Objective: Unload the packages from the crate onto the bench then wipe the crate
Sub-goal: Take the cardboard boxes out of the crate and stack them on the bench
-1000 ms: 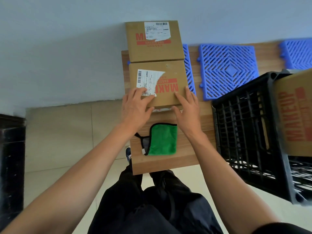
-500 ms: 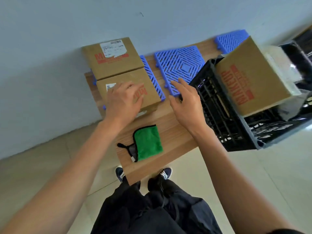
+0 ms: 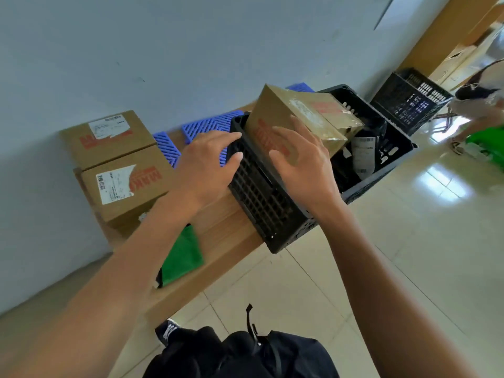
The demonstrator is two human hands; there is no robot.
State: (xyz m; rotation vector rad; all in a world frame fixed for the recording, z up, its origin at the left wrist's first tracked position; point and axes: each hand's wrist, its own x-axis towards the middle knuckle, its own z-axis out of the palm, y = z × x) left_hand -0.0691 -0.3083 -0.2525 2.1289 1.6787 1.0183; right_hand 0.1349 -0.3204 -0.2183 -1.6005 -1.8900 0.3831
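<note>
You are facing a pale blue-grey wall (image 3: 163,45) that is running bare behind everything your hands are reaching over. Glossy cream floor tiles (image 3: 409,241) are spreading out below and to the right of your reach, catching bright patches of daylight. Well beyond your right hand, a second black crate (image 3: 409,100) is sitting on the floor, and a wooden door frame (image 3: 447,31) is rising past it, where another person (image 3: 480,96) is bending.

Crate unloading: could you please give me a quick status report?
Both hands open, left hand and right hand reaching at the tilted box in the black crate. Two boxes on the bench. Nothing blocking.
</note>
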